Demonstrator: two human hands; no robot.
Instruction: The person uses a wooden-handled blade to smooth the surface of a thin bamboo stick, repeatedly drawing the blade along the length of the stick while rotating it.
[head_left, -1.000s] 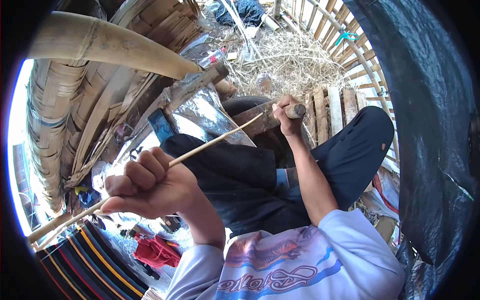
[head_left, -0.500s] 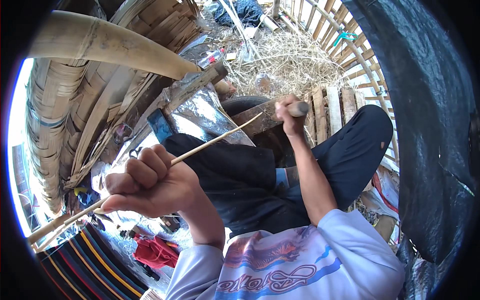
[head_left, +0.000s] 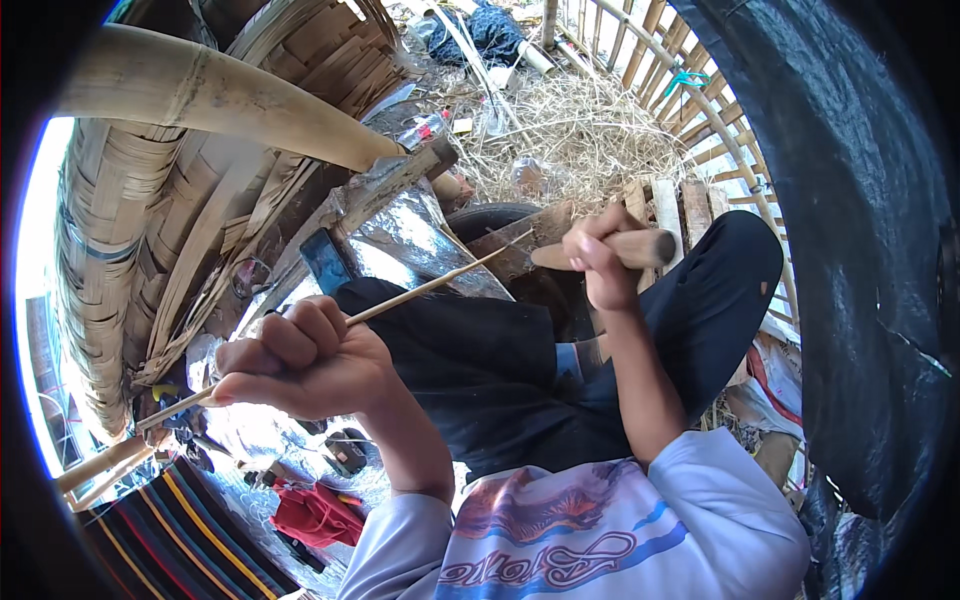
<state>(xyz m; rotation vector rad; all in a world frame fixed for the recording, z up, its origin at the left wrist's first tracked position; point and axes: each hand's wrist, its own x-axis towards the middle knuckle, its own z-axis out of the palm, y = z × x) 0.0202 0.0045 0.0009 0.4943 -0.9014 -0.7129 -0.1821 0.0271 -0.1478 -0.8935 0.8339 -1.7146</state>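
Note:
My left hand [head_left: 315,362], a closed fist with the thumb pressed along it, grips a thin pale bamboo stick [head_left: 425,288]. The stick slants from the lower left up toward the right, its pointed far end close to the tool in my other hand. The fingers of my right hand [head_left: 604,268] are wrapped round a thick, rounded wooden handle [head_left: 646,248], held nearly level above my legs. Its narrower end points left, a little below the stick's tip and seemingly apart from it. Whether a blade is fixed to this handle I cannot make out.
A dark phone [head_left: 324,262] rests beside my left knee. A thick bamboo pole [head_left: 230,95] crosses the upper left. Dry straw shavings [head_left: 590,130] lie beyond my hands, near a wooden board [head_left: 500,245]. Black plastic sheeting [head_left: 850,300] hangs at the right.
My right hand has moved right and slightly nearer, turning the handle so that more of its length shows. The stick has shifted a little up and to the right in my left hand.

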